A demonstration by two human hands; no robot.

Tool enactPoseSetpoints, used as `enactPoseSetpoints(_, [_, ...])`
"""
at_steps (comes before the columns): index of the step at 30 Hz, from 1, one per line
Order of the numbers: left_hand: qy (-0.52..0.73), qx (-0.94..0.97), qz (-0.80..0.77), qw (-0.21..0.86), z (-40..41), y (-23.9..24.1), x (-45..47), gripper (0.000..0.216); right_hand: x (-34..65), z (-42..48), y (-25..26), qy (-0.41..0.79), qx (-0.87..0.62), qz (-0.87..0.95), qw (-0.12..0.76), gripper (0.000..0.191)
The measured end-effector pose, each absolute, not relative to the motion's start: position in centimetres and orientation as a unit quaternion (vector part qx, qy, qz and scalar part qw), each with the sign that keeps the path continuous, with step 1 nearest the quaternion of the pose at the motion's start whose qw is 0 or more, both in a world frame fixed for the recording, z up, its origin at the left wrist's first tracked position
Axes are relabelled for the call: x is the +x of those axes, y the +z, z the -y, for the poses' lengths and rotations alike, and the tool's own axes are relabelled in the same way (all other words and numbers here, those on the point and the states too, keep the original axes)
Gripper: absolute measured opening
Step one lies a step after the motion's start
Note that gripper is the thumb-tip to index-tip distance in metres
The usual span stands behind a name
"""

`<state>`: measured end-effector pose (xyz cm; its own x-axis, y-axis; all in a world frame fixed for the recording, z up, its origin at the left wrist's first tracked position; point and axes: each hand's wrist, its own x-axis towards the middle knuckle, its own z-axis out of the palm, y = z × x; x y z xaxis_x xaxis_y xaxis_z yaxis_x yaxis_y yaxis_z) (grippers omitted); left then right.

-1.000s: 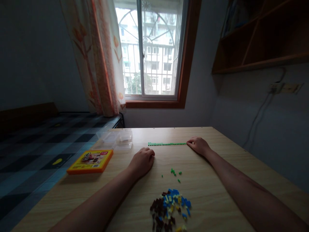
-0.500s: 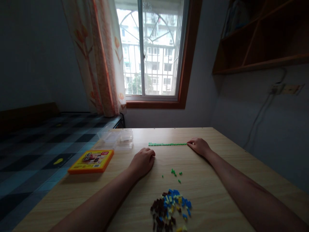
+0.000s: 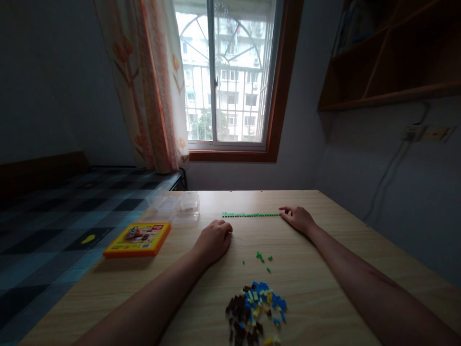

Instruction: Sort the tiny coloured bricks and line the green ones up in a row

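Observation:
A long, thin row of small green toy bricks runs across the far part of the table. At the row's right end is my right hand, its thumb and forefinger slightly apart around the last brick. My left hand rests on the table just below the row's left end, fingers curled in and pressed together, with nothing showing in them. Between my forearms lie several loose green pieces. Closer to me sits a mixed pile of brown, blue, yellow and cream bricks.
An orange box with a yellow printed cover lies left of my left hand. Behind it stand clear plastic trays. A checked bed adjoins the wooden table on the left; a window is ahead.
The thumb and forefinger of my right hand have parted slightly at the row's right end. My left hand stays in place. The whole view has shifted a little.

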<state>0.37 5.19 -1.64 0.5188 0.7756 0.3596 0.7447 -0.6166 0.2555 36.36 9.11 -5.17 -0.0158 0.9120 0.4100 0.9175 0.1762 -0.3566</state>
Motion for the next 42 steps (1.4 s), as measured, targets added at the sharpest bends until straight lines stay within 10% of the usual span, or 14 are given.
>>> enactPoseSetpoints(8, [0.243, 0.898, -0.331, 0.159, -5.0, -1.5, 0.6, 0.011, 35.4, -8.4, -4.5, -0.028, -0.583, 0.725, 0.367, 0.033])
enactPoseSetpoints(15, [0.206, 0.848, -0.249, 0.419, -5.6, -1.4, 0.6, 0.014, 30.0, -6.5, -2.7, 0.264, -0.481, 0.799, 0.247, 0.037])
enactPoseSetpoints(42, [0.117, 0.926, -0.27, 0.236, -4.2, -0.7, 1.3, 0.012, 27.4, -5.7, -0.5, 0.39, -0.41, 0.824, 0.042, 0.041])
